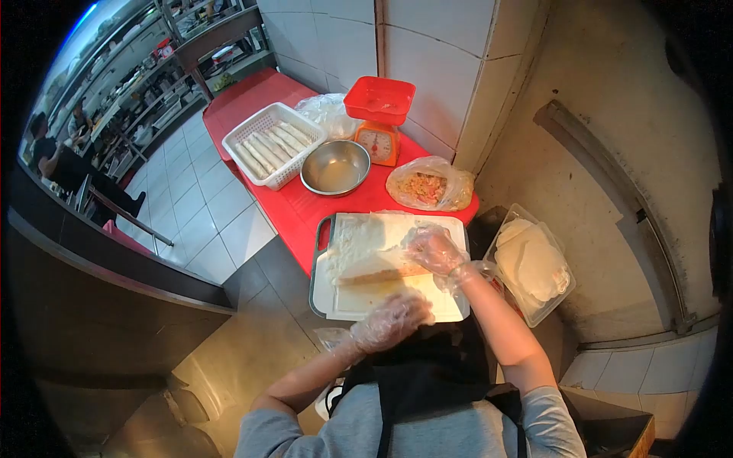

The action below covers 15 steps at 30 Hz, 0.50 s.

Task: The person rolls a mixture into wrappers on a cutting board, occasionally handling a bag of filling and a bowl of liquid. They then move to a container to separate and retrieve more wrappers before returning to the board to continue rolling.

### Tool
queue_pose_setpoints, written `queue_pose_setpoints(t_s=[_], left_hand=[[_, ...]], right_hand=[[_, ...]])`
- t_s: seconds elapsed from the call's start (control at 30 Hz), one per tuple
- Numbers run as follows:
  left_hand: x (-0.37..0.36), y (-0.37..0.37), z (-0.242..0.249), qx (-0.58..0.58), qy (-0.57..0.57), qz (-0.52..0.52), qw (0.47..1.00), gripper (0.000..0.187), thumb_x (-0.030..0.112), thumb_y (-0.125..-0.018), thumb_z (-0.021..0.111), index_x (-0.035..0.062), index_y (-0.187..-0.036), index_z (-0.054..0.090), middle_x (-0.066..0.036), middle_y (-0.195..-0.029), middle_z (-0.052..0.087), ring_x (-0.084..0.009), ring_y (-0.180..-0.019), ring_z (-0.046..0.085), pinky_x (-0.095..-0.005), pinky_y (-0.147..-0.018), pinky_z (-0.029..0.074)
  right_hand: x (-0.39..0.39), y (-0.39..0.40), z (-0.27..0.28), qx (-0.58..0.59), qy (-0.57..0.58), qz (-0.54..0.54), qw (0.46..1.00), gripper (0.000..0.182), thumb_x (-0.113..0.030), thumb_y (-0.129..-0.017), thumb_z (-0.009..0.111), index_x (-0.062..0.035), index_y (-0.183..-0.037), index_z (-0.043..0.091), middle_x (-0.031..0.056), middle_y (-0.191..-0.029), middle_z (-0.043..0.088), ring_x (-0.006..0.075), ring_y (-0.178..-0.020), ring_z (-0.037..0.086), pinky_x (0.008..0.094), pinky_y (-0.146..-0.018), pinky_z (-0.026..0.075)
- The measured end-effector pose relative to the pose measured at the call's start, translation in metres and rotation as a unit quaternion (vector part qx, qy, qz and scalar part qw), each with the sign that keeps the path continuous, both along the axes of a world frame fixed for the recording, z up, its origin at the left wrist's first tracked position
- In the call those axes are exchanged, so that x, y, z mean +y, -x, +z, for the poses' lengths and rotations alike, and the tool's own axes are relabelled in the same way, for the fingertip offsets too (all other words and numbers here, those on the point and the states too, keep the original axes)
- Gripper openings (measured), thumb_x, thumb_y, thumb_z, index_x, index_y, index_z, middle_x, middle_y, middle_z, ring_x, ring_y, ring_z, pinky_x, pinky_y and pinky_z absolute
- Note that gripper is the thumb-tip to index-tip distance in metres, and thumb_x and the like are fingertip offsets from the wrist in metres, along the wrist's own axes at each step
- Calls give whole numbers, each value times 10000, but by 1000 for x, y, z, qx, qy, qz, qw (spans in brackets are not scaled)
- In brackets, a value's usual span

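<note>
Both my hands wear clear plastic gloves over a white cutting board (450, 309) with a dark rim and a red handle corner. Thin pale wrapper sheets (359, 237) lie across it, and a long brownish strip of filling (374, 277) runs from side to side on them. My right hand (434, 250) bends its fingers down onto the sheets, just beyond the right end of the filling. At the board's front edge, my left hand (393, 319) is closed with curled fingers. The gloves' shine hides what either hand's fingertips hold.
On the red table (267, 214) stand a white basket (269, 180) of rolled wraps, a steel bowl (336, 168), an orange scale (377, 143) and a bag of filling (424, 189). A plastic tub (534, 313) of wrapper sheets sits at right. A person (65, 164) stands far left.
</note>
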State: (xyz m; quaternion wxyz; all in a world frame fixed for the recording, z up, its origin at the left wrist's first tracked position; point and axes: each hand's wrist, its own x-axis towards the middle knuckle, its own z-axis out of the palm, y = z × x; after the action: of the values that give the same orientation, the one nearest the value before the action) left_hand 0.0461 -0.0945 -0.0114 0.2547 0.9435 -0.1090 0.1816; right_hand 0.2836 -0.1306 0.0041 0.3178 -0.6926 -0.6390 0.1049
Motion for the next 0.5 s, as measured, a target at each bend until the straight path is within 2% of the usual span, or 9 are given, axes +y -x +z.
queue_pose_setpoints(t_s=[0.1, 0.13, 0.17, 0.23, 0.33, 0.37, 0.4, 0.43, 0.5], left_hand=[[29, -3, -9, 32, -108, 115, 987, 430, 213, -904, 600, 65, -1306, 559, -122, -1384, 542, -295, -1373, 423, -573, -1125, 289], [40, -1, -16, 68, -85, 133, 985, 481, 238, -932, 574, 61, -1375, 511, -141, -1442, 506, -311, -1418, 390, -614, -1136, 237], [50, -1, -24, 61, -100, 143, 983, 501, 253, -938, 575, 65, -1394, 490, -142, -1463, 485, -313, -1420, 389, -608, -1143, 225], [63, -2, -26, 47, -128, 163, 977, 542, 282, -949, 578, 72, -1431, 447, -143, -1506, 443, -315, -1425, 387, -597, -1158, 202], [67, -3, -17, 14, -111, 182, 977, 590, 225, -923, 618, 49, -1446, 411, -153, -1451, 491, -311, -1338, 477, -544, -1074, 335], [69, -6, -15, 6, -93, 186, 978, 598, 209, -918, 624, 48, -1450, 404, -153, -1436, 503, -311, -1313, 499, -534, -1047, 365], [70, -9, -1, -14, -83, 171, 982, 629, 178, -904, 634, 45, -1464, 379, -150, -1339, 558, -309, -1207, 556, -507, -939, 424], [71, -11, 0, -2, -88, 186, 979, 608, 200, -908, 626, 53, -1453, 402, -128, -1277, 587, -295, -1160, 576, -487, -918, 435], [73, -12, 1, 22, -99, 219, 970, 569, 244, -916, 610, 68, -1433, 447, -84, -1152, 645, -266, -1066, 617, -446, -875, 457]], right_hand=[[15, -15, -39, 62, 51, -8, 997, 177, -234, -725, 757, -100, -835, 724, 72, -933, 712, 276, -927, 667, 411, -845, 500], [17, -15, -40, 74, 63, -9, 995, 187, -237, -725, 754, -97, -846, 723, 77, -945, 713, 281, -937, 668, 409, -852, 502], [16, -12, -42, -23, -2, -49, 999, 188, -234, -737, 743, -98, -865, 721, 84, -948, 709, 289, -938, 664, 417, -847, 501], [13, 9, -24, -214, -131, -124, 960, 192, -228, -760, 720, -102, -904, 716, 98, -955, 700, 303, -940, 657, 432, -837, 500], [9, 22, -9, -151, -133, -41, 979, 184, -226, -806, 682, -108, -946, 699, 114, -965, 682, 319, -960, 640, 463, -834, 488], [7, 22, -15, -149, -81, -30, 985, 174, -230, -814, 677, -108, -936, 696, 114, -954, 677, 319, -952, 639, 467, -828, 486], [5, 23, -19, -147, -29, -18, 988, 165, -233, -821, 671, -108, -926, 694, 114, -942, 673, 319, -944, 638, 471, -821, 483], [4, 24, -22, -146, 21, -6, 989, 158, -237, -829, 666, -108, -916, 691, 114, -931, 669, 319, -936, 636, 475, -815, 481], [-3, 24, -20, -138, -8, 0, 990, 166, -259, -837, 663, -95, -836, 691, 126, -881, 665, 345, -883, 640, 475, -784, 494]])
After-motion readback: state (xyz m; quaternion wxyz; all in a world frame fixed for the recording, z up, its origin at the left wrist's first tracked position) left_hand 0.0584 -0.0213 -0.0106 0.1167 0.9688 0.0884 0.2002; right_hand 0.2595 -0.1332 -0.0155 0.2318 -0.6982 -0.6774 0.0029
